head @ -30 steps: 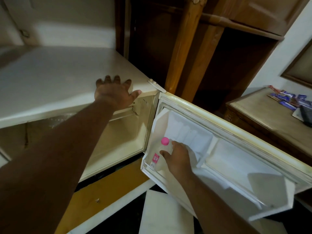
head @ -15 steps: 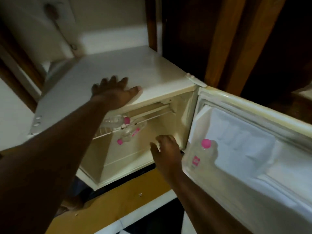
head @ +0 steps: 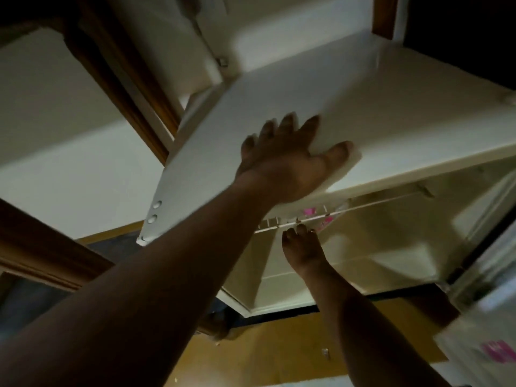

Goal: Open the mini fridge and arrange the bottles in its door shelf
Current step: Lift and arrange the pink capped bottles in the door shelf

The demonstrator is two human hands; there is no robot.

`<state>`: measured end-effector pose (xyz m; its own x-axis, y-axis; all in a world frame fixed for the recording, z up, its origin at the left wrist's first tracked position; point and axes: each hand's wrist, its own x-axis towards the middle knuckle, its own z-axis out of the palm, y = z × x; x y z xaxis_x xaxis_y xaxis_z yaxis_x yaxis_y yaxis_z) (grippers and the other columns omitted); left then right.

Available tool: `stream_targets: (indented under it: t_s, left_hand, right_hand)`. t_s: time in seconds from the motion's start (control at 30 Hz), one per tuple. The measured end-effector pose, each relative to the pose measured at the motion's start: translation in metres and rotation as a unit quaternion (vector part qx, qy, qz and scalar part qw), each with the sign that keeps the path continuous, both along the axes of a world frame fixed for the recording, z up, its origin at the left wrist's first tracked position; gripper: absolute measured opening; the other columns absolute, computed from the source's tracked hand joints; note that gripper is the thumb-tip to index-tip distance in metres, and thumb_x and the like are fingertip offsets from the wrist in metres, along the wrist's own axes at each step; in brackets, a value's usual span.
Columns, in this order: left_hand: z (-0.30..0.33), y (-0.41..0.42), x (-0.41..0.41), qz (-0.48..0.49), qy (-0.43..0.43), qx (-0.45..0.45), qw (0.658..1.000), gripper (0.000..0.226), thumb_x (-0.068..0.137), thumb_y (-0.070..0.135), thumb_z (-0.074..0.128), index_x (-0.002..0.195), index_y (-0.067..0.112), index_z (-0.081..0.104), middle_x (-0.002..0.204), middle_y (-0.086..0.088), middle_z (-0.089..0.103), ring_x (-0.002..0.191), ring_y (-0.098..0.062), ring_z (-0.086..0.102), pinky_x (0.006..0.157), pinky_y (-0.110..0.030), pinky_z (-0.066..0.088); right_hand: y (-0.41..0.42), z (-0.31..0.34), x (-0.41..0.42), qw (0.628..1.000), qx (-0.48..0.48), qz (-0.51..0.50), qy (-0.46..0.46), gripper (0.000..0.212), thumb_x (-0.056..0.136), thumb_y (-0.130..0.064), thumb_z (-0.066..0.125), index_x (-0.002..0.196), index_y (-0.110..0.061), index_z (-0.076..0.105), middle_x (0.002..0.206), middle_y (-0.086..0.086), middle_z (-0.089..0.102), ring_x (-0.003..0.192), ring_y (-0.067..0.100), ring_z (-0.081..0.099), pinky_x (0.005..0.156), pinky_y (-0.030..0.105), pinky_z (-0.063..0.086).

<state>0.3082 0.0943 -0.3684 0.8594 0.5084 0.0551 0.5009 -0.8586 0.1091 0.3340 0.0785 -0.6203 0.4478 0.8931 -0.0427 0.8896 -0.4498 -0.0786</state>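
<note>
Your left hand (head: pixel 290 160) stays flat, fingers spread, on the mini fridge (head: pixel 405 107) top at its front edge, clamped on nothing. Your right hand (head: pixel 303 247), beside the door half a second ago, now reaches inside to the wire shelf (head: pixel 363 206), fingers loosely apart and empty. Pink-capped bottles (head: pixel 310 211) lie blurred on that shelf. At lower right, the door bottle (head: pixel 497 350) shows only its pink label.

Item count, head view:

- Mini fridge (head: pixel 363 113): one, door open.
- Wire shelf (head: pixel 363 206) inside the cabinet: one.
- Hands: two. Left hand (head: pixel 290 163) lies flat on the fridge top; right hand (head: pixel 303 251) is at the shelf's front edge.
- Round caps (head: pixel 152 218) on the fridge's left top edge: three.
- Pink-marked bottles (head: pixel 309 211) on the shelf: blurred, number cannot be determined.
- Pink label (head: pixel 498 349) at lower right: one.
</note>
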Motion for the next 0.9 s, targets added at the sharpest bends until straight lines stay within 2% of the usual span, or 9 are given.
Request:
stream_targets:
  t_s: [0.13, 0.2, 0.27, 0.43, 0.5, 0.57, 0.63, 0.73, 0.9]
  left_hand:
    - [-0.003, 0.003, -0.002, 0.002, -0.004, -0.013, 1.000, 0.095, 0.070, 0.093, 0.015, 0.155, 0.050, 0.011, 0.169, 0.011, 0.004, 0.155, -0.018, 0.000, 0.119, -0.048, 0.002]
    - [-0.004, 0.001, -0.005, -0.001, -0.002, -0.013, 1.000, 0.094, 0.071, 0.092, 0.015, 0.155, 0.050, 0.011, 0.169, 0.012, 0.002, 0.155, -0.016, -0.002, 0.119, -0.046, -0.001]
    - [-0.005, 0.001, -0.003, -0.005, 0.000, -0.021, 1.000, 0.094, 0.071, 0.092, 0.014, 0.155, 0.050, 0.011, 0.169, 0.012, 0.002, 0.155, -0.017, -0.003, 0.120, -0.046, -0.001]
    - [0.001, -0.002, -0.001, 0.001, 0.003, -0.016, 1.000, 0.097, 0.070, 0.091, 0.012, 0.157, 0.046, 0.013, 0.170, 0.009, 0.003, 0.155, -0.020, -0.001, 0.121, -0.049, 0.002]
    - [0.001, -0.004, -0.002, -0.002, 0.017, -0.004, 1.000, 0.095, 0.074, 0.089, 0.013, 0.157, 0.045, 0.012, 0.170, 0.007, 0.002, 0.155, -0.021, 0.000, 0.122, -0.050, 0.004]
    - [0.001, -0.005, -0.001, -0.006, 0.030, 0.017, 0.999, 0.093, 0.077, 0.088, 0.012, 0.158, 0.043, 0.012, 0.170, 0.005, 0.004, 0.155, -0.023, 0.004, 0.121, -0.050, 0.009]
    - [0.003, -0.004, -0.002, -0.009, 0.035, 0.032, 0.999, 0.094, 0.076, 0.088, 0.011, 0.158, 0.041, 0.015, 0.169, 0.001, 0.011, 0.153, -0.026, 0.011, 0.119, -0.052, 0.016]
    - [0.004, -0.003, -0.005, -0.018, 0.020, 0.060, 0.998, 0.096, 0.076, 0.088, 0.011, 0.157, 0.038, 0.022, 0.164, -0.004, 0.024, 0.147, -0.032, 0.024, 0.115, -0.053, 0.026]
    - [0.005, -0.006, -0.006, -0.008, 0.029, 0.027, 0.999, 0.089, 0.083, 0.086, 0.017, 0.158, 0.038, 0.017, 0.167, -0.004, 0.017, 0.151, -0.034, 0.015, 0.119, -0.055, 0.016]
  right_hand:
    - [0.007, -0.011, 0.005, 0.997, -0.013, 0.010, -0.072, 0.023, 0.064, -0.019, 0.067, 0.080, -0.009, 0.079, 0.091, 0.004, 0.074, 0.086, 0.028, 0.070, 0.068, 0.036, 0.058]
    - [0.010, -0.015, 0.001, 0.996, -0.027, 0.025, -0.085, 0.023, 0.044, -0.022, 0.084, 0.062, -0.010, 0.077, 0.079, 0.005, 0.073, 0.071, 0.027, 0.069, 0.057, 0.035, 0.058]
    - [0.001, -0.012, -0.004, 0.995, -0.015, 0.039, -0.086, 0.025, 0.039, -0.025, 0.086, 0.056, -0.010, 0.074, 0.075, 0.004, 0.070, 0.064, 0.024, 0.066, 0.053, 0.031, 0.056]
    - [-0.057, 0.027, -0.025, 0.986, 0.143, 0.025, -0.078, 0.019, 0.064, -0.012, 0.058, 0.079, -0.011, 0.070, 0.084, 0.005, 0.067, 0.063, 0.020, 0.063, 0.053, 0.028, 0.053]
    - [-0.082, 0.047, -0.034, 0.973, 0.221, -0.057, 0.037, 0.021, 0.076, -0.007, 0.060, 0.096, -0.009, 0.065, 0.099, 0.007, 0.063, 0.077, 0.023, 0.065, 0.062, 0.028, 0.055]
    - [-0.109, 0.070, -0.040, 0.928, 0.274, -0.178, 0.180, 0.016, 0.091, -0.008, 0.053, 0.105, -0.009, 0.059, 0.105, 0.005, 0.053, 0.090, 0.025, 0.062, 0.073, 0.025, 0.051]
    - [-0.139, 0.088, -0.045, 0.882, 0.322, -0.251, 0.234, 0.012, 0.094, -0.008, 0.050, 0.099, -0.009, 0.061, 0.102, 0.008, 0.055, 0.091, 0.021, 0.058, 0.080, 0.021, 0.047]
    - [-0.187, 0.112, -0.062, 0.853, 0.352, -0.288, 0.256, 0.009, 0.092, -0.015, 0.056, 0.091, -0.019, 0.063, 0.101, 0.003, 0.058, 0.084, 0.007, 0.051, 0.073, 0.006, 0.036]
    - [-0.270, 0.147, -0.080, 0.809, 0.420, -0.348, 0.219, 0.023, 0.081, -0.010, 0.070, 0.089, -0.031, 0.064, 0.093, -0.004, 0.062, 0.087, 0.010, 0.060, 0.077, 0.021, 0.047]
